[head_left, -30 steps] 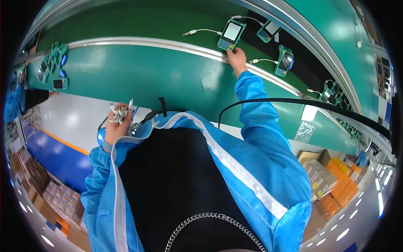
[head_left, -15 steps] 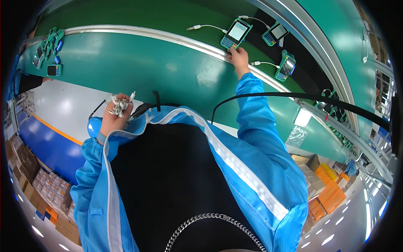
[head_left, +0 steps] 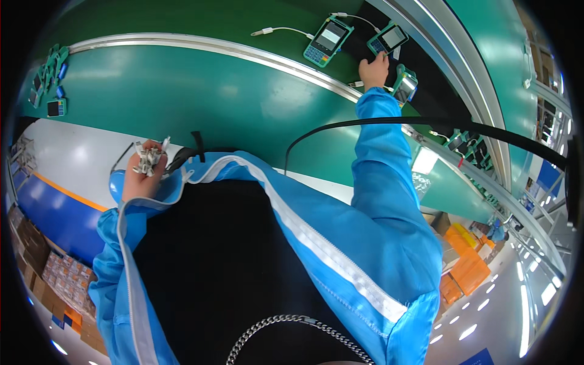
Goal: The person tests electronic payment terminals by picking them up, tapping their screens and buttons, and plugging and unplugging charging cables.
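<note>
My left hand [head_left: 141, 176] is closed around a bunch of white cable plugs [head_left: 148, 159], held above the white surface at the bench's near side. My right hand [head_left: 374, 72] reaches to the far right, thumb and forefinger apart. Its forefinger touches the lower edge of a green-framed payment terminal [head_left: 388, 38]; the other fingers are partly hidden. To its left lies a larger-looking payment terminal [head_left: 328, 41] with a lit screen and a white cable [head_left: 283, 28]. A third terminal [head_left: 404, 85] stands just beyond my right wrist, partly covered by it.
A metal rail [head_left: 201, 41] crosses the green bench [head_left: 231, 85]. Several terminals [head_left: 50, 76] are piled at the far left. A black strap [head_left: 426, 121] arcs over my right sleeve. More terminals [head_left: 471, 149] sit farther right on the dark belt [head_left: 432, 73]. Orange boxes [head_left: 465, 274] stand on the floor.
My right hand has moved right, from the lower edge of the first terminal to the second. My left hand keeps the plugs. The whole view has shifted slightly.
</note>
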Demonstrator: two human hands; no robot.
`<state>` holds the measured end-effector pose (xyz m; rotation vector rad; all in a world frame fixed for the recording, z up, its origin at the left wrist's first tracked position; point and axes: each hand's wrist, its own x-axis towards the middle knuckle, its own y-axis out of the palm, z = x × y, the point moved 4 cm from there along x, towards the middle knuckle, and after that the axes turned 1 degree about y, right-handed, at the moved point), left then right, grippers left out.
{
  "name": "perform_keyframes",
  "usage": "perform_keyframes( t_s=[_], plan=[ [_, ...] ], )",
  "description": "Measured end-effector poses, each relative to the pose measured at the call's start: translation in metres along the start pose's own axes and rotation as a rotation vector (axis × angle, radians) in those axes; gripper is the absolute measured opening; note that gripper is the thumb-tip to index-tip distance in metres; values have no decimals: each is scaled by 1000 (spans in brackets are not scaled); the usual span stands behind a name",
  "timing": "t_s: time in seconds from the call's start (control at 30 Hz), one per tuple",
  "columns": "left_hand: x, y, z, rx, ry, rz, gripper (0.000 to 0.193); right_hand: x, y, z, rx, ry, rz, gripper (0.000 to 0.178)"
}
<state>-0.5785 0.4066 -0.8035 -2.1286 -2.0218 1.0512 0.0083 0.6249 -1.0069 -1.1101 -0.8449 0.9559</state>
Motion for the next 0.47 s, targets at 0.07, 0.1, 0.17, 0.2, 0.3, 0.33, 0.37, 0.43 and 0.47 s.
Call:
perform_keyframes(
  t_s=[0.07, 0.1, 0.17, 0.2, 0.3, 0.33, 0.37, 0.43, 0.47],
  plan=[
    [4, -3, -9, 73, 22, 99, 11, -1, 3, 3, 26, 43, 11, 76],
    [4, -1, -12, 39, -10, 99, 11, -2, 3, 4, 22, 37, 12, 76],
    [6, 1, -9, 45, 3, 105, 11, -7, 2, 2, 41, 125, 32, 78],
    [6, 1, -7, 57, 18, 114, 11, -7, 3, 5, 41, 122, 34, 78],
    [7, 2, -7, 59, 47, 94, 12, -6, 3, 1, 111, 162, 49, 81],
    [7, 0, -6, 60, 48, 95, 12, -7, 3, -1, 179, 155, 40, 81],
    [6, 0, -2, 52, 21, 102, 13, -7, 4, -3, 248, 145, 29, 82],
    [6, 0, 1, 34, -21, 99, 13, -12, 6, -7, 330, 110, -85, 83],
    [6, 0, 2, 25, -35, 93, 13, -19, 5, -8, 409, 78, -198, 84]
  ],
)
